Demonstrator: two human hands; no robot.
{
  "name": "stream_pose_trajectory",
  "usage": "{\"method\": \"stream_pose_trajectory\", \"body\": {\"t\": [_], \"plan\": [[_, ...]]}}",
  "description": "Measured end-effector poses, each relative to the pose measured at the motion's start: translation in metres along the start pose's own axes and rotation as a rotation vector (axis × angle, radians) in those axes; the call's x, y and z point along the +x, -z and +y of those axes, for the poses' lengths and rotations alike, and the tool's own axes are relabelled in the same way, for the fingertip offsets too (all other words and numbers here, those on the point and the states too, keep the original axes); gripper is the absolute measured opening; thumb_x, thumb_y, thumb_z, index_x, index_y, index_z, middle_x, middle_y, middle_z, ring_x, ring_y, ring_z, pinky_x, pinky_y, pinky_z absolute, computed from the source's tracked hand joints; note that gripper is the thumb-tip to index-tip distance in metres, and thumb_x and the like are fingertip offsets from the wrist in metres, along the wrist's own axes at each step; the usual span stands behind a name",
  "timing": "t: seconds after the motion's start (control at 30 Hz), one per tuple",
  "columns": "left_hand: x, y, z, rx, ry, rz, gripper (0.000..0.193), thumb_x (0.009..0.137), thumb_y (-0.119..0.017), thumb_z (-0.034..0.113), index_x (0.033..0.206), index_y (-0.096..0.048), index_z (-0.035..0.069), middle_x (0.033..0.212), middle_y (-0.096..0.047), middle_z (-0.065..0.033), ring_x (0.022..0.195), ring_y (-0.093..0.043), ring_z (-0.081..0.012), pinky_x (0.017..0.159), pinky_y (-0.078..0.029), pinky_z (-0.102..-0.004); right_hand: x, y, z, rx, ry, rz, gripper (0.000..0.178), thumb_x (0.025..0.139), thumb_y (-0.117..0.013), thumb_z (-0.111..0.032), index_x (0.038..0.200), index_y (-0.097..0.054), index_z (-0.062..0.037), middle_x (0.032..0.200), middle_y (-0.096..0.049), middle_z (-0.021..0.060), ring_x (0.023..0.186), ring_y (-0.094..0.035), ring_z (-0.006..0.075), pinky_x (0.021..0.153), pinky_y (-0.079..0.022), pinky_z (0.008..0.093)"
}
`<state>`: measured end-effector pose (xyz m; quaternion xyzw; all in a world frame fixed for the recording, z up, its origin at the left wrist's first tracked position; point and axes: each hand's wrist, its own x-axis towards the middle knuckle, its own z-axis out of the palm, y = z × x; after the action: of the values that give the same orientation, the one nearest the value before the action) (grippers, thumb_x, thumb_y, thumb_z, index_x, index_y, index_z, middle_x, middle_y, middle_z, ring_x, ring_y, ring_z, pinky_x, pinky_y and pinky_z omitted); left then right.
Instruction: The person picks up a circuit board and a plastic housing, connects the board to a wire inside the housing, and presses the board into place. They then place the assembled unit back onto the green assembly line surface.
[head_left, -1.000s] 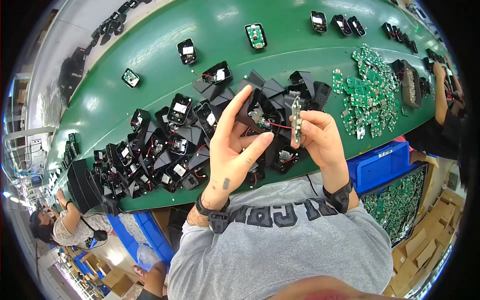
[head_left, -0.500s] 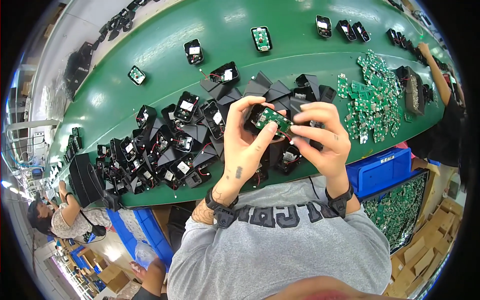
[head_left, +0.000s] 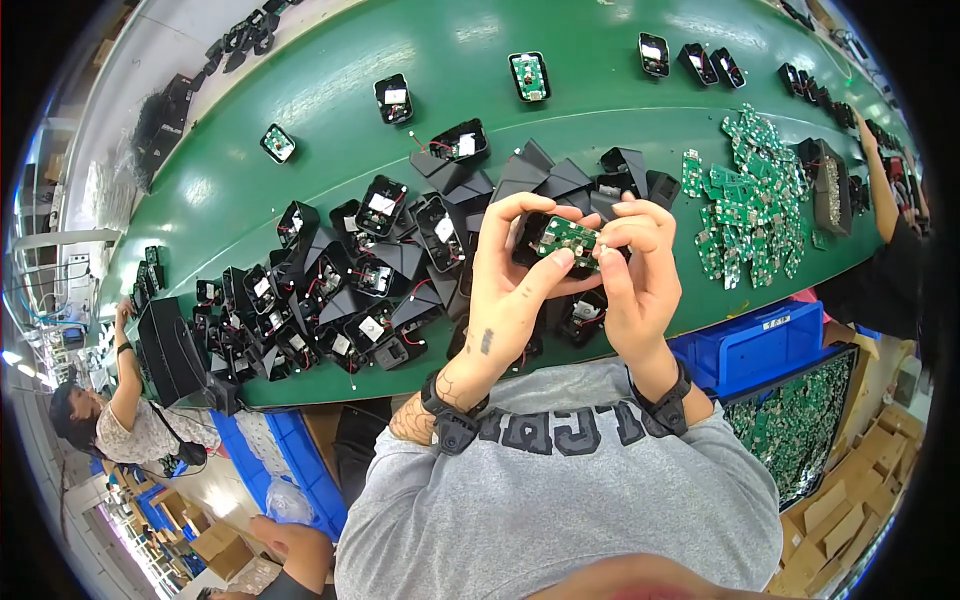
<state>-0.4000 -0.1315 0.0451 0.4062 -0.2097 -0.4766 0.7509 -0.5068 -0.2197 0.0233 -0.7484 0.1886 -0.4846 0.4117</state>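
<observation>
My left hand [head_left: 508, 295] is wrapped round a small black plastic housing [head_left: 527, 226], its thumb lying on the green circuit board [head_left: 560, 236] there. The board is tilted up toward me. At the board's right edge, my right hand [head_left: 642, 270] pinches a small white wire connector [head_left: 600, 250] between thumb and fingertips. Whether the connector is seated in the board is hidden by the fingers. Behind and left of my hands, a heap of black housings [head_left: 383, 205] with red wires covers the bench, several showing white parts inside.
Loose green circuit boards [head_left: 745, 205] are piled to the right, beside a dark box of small parts [head_left: 828, 190]. Several housings [head_left: 529, 78] are spaced along the far strip of the green bench [head_left: 330, 100]. Blue bins [head_left: 765, 350] stand by the near edge. Other people work at both sides.
My right hand's fingers have closed in and come to the board's edge, where the white connector hung loose on its wire. Both hands and the housing have shifted slightly right in view.
</observation>
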Motion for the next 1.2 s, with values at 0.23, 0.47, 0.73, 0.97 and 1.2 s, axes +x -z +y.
{"method": "stream_pose_trajectory", "body": {"t": [0.23, 0.47, 0.73, 0.97, 1.2], "plan": [[0.0, -0.003, -0.002, 0.084, -0.25, -0.003, 0.035, 0.086, -0.048, -0.008, 0.119, -0.039, 0.002, 0.123, -0.047, -0.0156, 0.119, -0.051, -0.0272, 0.091, -0.054, -0.0384, 0.002, 0.002, -0.009, -0.413, 0.147, -0.008, 0.01, 0.085, -0.064, -0.013, 0.088, -0.059, -0.0052, 0.11, -0.057, 0.0105, 0.115, -0.044, 0.0327, 0.101, -0.031, 0.0483], [0.005, 0.007, -0.014, 0.564, -0.73, 0.045, 0.033, 0.08, -0.059, -0.011, 0.108, -0.051, 0.002, 0.117, -0.055, -0.0204, 0.109, -0.057, -0.0268, 0.086, -0.05, -0.0343, -0.006, -0.009, -0.008, -0.17, -0.021, -0.007, 0.012, 0.089, -0.06, -0.016, 0.086, -0.058, -0.0039, 0.121, -0.051, 0.0142, 0.125, -0.038, 0.0366, 0.103, -0.026, 0.0467], [0.004, 0.006, -0.016, 0.703, -0.862, 0.09, 0.037, 0.075, -0.067, -0.01, 0.106, -0.054, 0.004, 0.112, -0.059, -0.0233, 0.109, -0.06, -0.035, 0.085, -0.051, -0.0371, -0.006, -0.013, -0.009, -0.101, -0.019, 0.017, 0.01, 0.088, -0.06, -0.013, 0.084, -0.057, -0.0038, 0.12, -0.053, 0.0139, 0.124, -0.039, 0.0355, 0.104, -0.026, 0.0457], [0.004, 0.006, -0.018, 0.713, -0.896, 0.106, 0.035, 0.076, -0.069, -0.008, 0.106, -0.054, 0.003, 0.112, -0.059, -0.0235, 0.106, -0.061, -0.037, 0.084, -0.053, -0.0389, -0.008, -0.014, -0.009, -0.147, 0.019, 0.024, 0.009, 0.086, -0.061, -0.01, 0.082, -0.056, -0.0038, 0.118, -0.054, 0.0135, 0.123, -0.04, 0.0355, 0.102, -0.027, 0.046], [-0.002, 0.005, -0.01, 0.965, -0.957, 0.055, 0.033, 0.077, -0.067, -0.009, 0.103, -0.051, 0.003, 0.111, -0.056, -0.0263, 0.102, -0.062, -0.0411, 0.084, -0.054, -0.0413, -0.011, -0.02, -0.01, -0.054, -0.049, 0.046, 0.007, 0.085, -0.061, -0.005, 0.083, -0.055, -0.0025, 0.117, -0.054, 0.0141, 0.121, -0.043, 0.035, 0.102, -0.03, 0.0453]]}}
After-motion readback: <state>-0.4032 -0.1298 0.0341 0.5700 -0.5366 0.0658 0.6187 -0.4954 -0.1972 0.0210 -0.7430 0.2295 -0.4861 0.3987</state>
